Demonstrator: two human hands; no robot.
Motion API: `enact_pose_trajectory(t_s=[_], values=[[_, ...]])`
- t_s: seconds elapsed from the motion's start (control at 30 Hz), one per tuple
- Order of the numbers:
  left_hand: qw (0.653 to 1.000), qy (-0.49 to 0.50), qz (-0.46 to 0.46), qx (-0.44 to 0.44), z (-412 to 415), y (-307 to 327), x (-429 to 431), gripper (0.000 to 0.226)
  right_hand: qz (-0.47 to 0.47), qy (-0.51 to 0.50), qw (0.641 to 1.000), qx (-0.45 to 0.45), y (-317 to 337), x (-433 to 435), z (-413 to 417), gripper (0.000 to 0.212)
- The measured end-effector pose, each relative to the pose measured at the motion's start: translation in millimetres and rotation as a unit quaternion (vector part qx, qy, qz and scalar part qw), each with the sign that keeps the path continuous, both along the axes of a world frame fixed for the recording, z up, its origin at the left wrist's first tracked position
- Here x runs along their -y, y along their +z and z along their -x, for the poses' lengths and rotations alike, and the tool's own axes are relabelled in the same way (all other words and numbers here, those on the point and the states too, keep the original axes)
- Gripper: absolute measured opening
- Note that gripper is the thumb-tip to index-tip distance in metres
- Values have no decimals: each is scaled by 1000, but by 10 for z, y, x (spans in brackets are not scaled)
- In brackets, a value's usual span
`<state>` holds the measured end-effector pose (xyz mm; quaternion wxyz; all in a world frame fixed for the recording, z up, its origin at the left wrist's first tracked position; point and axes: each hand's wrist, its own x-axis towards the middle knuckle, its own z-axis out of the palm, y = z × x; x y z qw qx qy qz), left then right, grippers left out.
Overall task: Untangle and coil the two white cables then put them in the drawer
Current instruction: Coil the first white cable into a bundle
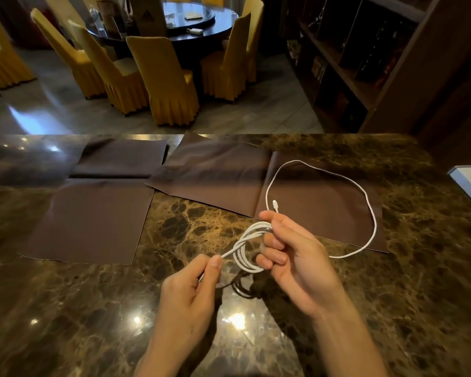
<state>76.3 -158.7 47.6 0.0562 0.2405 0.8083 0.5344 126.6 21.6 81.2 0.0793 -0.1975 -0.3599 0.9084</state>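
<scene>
Nearest the camera, both hands work over a polished marble surface (65, 308). The left hand (191, 292) is closed in a pinch, thumb against forefinger, on a short tail of white cable (244, 257) that runs up and right into a small coil. The right hand (291, 257) holds that coil, its fingers curled through and around several loops, thumb on top near the upper bend. The coil hangs just above the surface, casting a dark shadow below it.

This cable looks light, thin and limp, with some springiness: the loops fan apart a little where they are not gripped, so they would likely spring open if released. The smooth jacket will probably slide through a loose pinch, which helps feeding but not holding. The best hold seems to be where the loops cross, all strands pinched together, with the free tail guided by the other hand.

Farther out, the second cable (365, 197) lies slack in one wide open loop on a brown cloth (215, 175), its small plug (275, 205) just beyond the right thumb. It looks free of the coil, though the hand hides its near end. Take it by the plug end, not mid-length.

Another brown cloth (93, 221) lies left. No drawer can be made out. Beyond are yellow-covered chairs (169, 83), a round dark table (201, 25) and wooden shelves (351, 63).
</scene>
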Motion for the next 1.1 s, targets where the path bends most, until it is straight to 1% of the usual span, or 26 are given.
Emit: enact_pose_trajectory(t_s=[0.07, 0.13, 0.17, 0.2, 0.27, 0.3, 0.33, 0.37, 0.4, 0.5, 0.57, 0.6, 0.63, 0.67, 0.7, 0.73, 0.77, 0.8, 0.83, 0.9, 0.93, 0.97, 1.03, 1.07, 1.1], values=[[999, -28, 47, -5, 60, 25, 33, 48, -48, -6, 999, 24, -9, 25, 13, 23], [988, -62, 136, -38, 96, 91, 54, 37, -95, -7, 995, 43, -19, 51, 29, 25], [981, -75, 170, -61, 105, 123, 47, 36, -111, -4, 993, 50, -29, 68, 39, 25], [977, -82, 182, -75, 106, 159, 21, 41, -123, 1, 991, 57, -36, 92, 47, 25], [981, -88, 160, -66, 109, 215, -65, 51, -146, 19, 987, 68, -46, 139, 63, 25], [984, -92, 142, -61, 109, 229, -116, 48, -165, 29, 983, 76, -48, 159, 68, 26], [983, -102, 134, -73, 122, 220, -173, 38, -187, 36, 978, 83, -53, 173, 69, 26], [980, -110, 137, -97, 134, 208, -231, 30, -207, 39, 974, 88, -56, 185, 68, 27], [976, -115, 147, -115, 137, 201, -270, 27, -217, 38, 971, 88, -58, 188, 64, 27], [973, -116, 152, -130, 152, 120, -312, 36, -214, 38, 973, 76, -63, 194, 50, 29], [975, -110, 140, -132, 155, 87, -318, 34, -260, 36, 963, 64, -101, 214, 40, 30], [977, -105, 130, -132, 159, 67, -319, 34, -308, 32, 949, 61, -127, 233, 33, 30], [980, -99, 114, -132, 162, 53, -319, 36, -378, 24, 923, 64, -155, 248, 16, 30], [982, -92, 102, -127, 163, 42, -316, 40, -463, 12, 883, 72, -176, 255, -8, 29], [984, -87, 99, -122, 165, 32, -315, 41, -548, 1, 833, 81, -198, 259, -35, 28], [984, -80, 99, -122, 169, 15, -317, 41, -616, -4, 783, 87, -212, 263, -62, 27], [984, -74, 103, -124, 177, -5, -318, 39, -656, -13, 749, 91, -221, 267, -89, 28], [984, -71, 106, -126, 193, -25, -317, 37, -672, -29, 735, 88, -225, 271, -117, 27], [984, -67, 110, -126, 220, -41, -316, 35, -676, -52, 730, 85, -244, 278, -137, 26], [984, -58, 112, -127, 305, -82, -299, 33, -666, -87, 735, 96, -273, 308, -138, 22], [984, -53, 111, -126, 355, -105, -284, 32, -646, -89, 750, 110, -282, 326, -108, 20], [985, -50, 109, -123, 406, -126, -265, 32, -610, -82, 778, 126, -287, 341, -54, 20], [988, -46, 94, -111, 506, -171, -205, 32, -513, -52, 846, 135, -295, 379, 92, 20], [990, -43, 84, -101, 556, -187, -170, 32, -472, -45, 871, 126, -312, 404, 178, 19], [992, -40, 77, -91, 604, -200, -129, 32, -443, -49, 888, 117, -344, 437, 262, 17]])
